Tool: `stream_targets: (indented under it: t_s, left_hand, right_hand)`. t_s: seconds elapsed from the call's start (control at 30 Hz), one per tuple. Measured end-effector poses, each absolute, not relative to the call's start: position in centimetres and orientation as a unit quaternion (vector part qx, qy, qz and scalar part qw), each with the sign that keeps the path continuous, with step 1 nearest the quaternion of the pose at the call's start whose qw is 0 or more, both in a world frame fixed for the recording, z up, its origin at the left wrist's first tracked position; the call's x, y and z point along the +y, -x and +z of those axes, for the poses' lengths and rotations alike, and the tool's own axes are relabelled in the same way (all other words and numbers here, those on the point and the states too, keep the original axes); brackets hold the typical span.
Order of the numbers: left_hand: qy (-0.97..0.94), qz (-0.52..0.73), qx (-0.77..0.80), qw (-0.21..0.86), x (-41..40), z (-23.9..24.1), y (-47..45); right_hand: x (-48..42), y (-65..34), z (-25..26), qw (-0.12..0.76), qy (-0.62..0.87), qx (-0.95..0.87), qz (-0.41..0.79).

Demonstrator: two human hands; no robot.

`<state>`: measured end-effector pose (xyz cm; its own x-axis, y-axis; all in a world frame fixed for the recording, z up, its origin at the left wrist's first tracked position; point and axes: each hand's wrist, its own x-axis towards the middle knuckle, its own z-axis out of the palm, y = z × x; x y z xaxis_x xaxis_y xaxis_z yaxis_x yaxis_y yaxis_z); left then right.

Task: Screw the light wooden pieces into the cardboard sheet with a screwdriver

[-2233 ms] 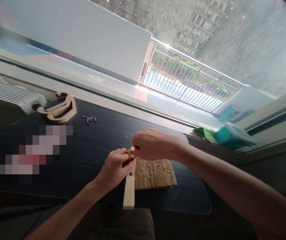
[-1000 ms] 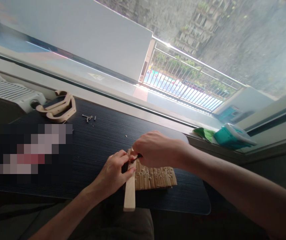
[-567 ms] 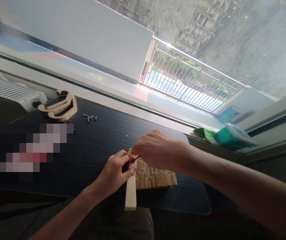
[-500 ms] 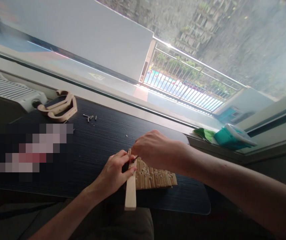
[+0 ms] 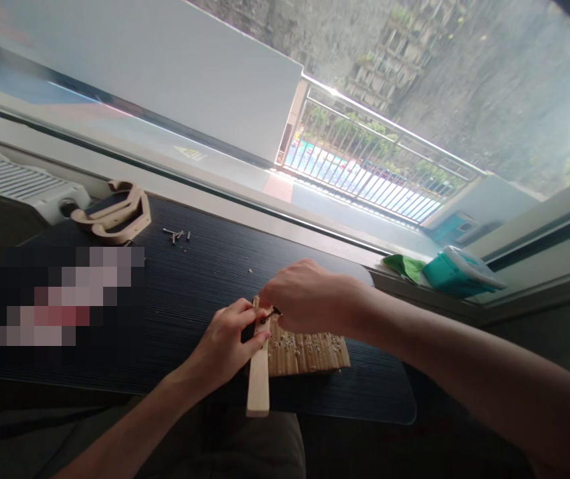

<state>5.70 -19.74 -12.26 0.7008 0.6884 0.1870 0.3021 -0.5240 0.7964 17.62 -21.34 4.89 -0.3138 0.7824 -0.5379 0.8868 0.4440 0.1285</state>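
My left hand [image 5: 235, 336] is closed around a pale wooden piece [image 5: 259, 386], thumb on its near face and fingers towards its upper end. Over that upper end is my right hand [image 5: 309, 299], fingers curled down at a thin dark hex key [image 5: 273, 313]. The key's tip meets the wood near my left fingers. Part of the right fingers is hidden behind the hand. Below and right of the wooden piece lies a brown corrugated block [image 5: 309, 352], its top dotted with small pale bits.
Several metal bolts [image 5: 177, 235] lie on the dark table [image 5: 199, 279]. Curved wooden parts [image 5: 120, 216] sit at its far left, near a white radiator [image 5: 25, 179]. A teal container [image 5: 457, 271] and a green cloth [image 5: 404, 266] rest by the window. A blurred patch covers the left.
My right hand has turned slightly, and more of the hex key shows beneath it. The left hand keeps its hold on the wooden piece. The whole view has shifted a little.
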Motion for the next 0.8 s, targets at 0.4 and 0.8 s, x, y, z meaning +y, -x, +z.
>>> stream_targets:
  t_s: [0.4,0.8]
  left_hand:
    - [-0.836,0.257,0.296,0.385,-19.75,-12.29,-5.71]
    - [-0.838,0.264,0.294,0.377,-19.75,-12.21,-5.67]
  right_hand:
    - [-21.27,-17.67,4.66,0.277,-0.494,0.819,-0.093]
    - [-21.4,-17.33,5.34,0.286,-0.503,0.81,-0.095]
